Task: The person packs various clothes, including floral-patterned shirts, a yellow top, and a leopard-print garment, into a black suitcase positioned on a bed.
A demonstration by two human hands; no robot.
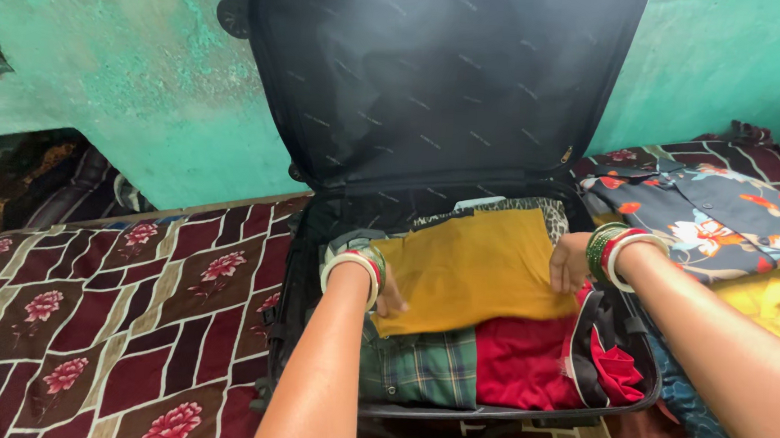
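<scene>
Single head-worn cam, tilted down and forward, close range. Left hand [387,293] and right hand [570,262] sit mid-frame; open suitcase [336,216] lies around the fingers, green wall [137,77] beyond them. No second view.

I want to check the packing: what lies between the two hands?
Head view: only the yellow cloth lies between the left hand and right hand.

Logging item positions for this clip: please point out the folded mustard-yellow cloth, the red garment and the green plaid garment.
Folded mustard-yellow cloth [473,269], head view, its flat middle.
Red garment [518,360], head view, its smooth front.
Green plaid garment [421,370], head view, its checked middle.
</scene>
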